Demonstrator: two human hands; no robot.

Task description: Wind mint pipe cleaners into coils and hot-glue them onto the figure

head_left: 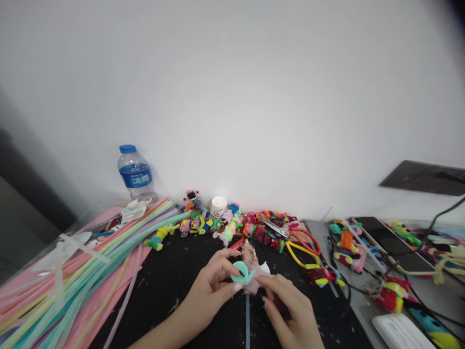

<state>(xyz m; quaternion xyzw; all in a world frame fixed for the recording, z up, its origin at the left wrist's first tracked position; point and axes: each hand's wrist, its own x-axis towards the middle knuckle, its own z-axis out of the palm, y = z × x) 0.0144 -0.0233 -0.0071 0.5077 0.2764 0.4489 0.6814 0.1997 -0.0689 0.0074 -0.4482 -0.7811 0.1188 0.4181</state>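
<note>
left hand (209,283) pinches turquoise coil (249,278); right hand (290,308) curls inward beside it.

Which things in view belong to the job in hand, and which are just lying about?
Job, probably:
- turquoise fuzzy coil, in the left hand
- long pastel fuzzy stems
- red-and-yellow-handled metal scissors

Lying about, seemingly:
- blue-capped clear plastic bottle
- black rectangular phone
- rounded white object

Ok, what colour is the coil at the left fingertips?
The coil is turquoise, best seen in the head view.
</note>
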